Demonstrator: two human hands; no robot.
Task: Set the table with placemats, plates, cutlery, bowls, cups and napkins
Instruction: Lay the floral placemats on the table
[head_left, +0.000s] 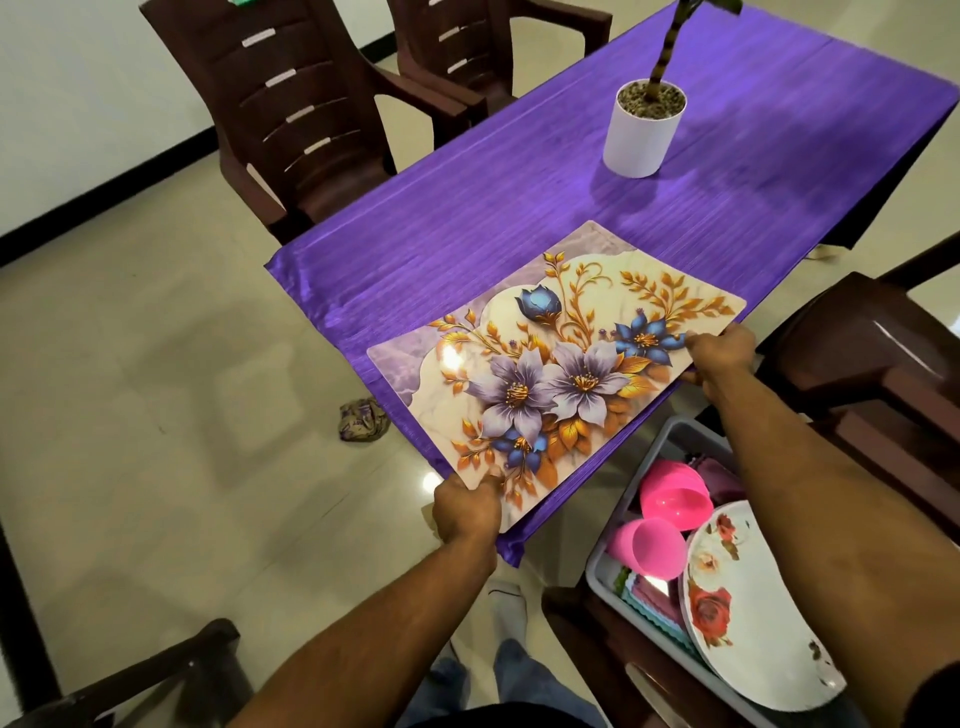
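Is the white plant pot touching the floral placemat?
Apart. The head view shows bare purple cloth between the white plant pot and the floral placemat.

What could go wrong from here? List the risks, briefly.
1. The floral rectangular placemat overhangs the near edge of the purple-clothed table, pinched by the left hand and right hand; released there, it may slide off.
2. Pushing it could bunch the glossy cloth.
3. The white rose-patterned plate leans over the rim of the grey plastic bin beside the pink plastic cups; a bump from the right arm might tip it out.
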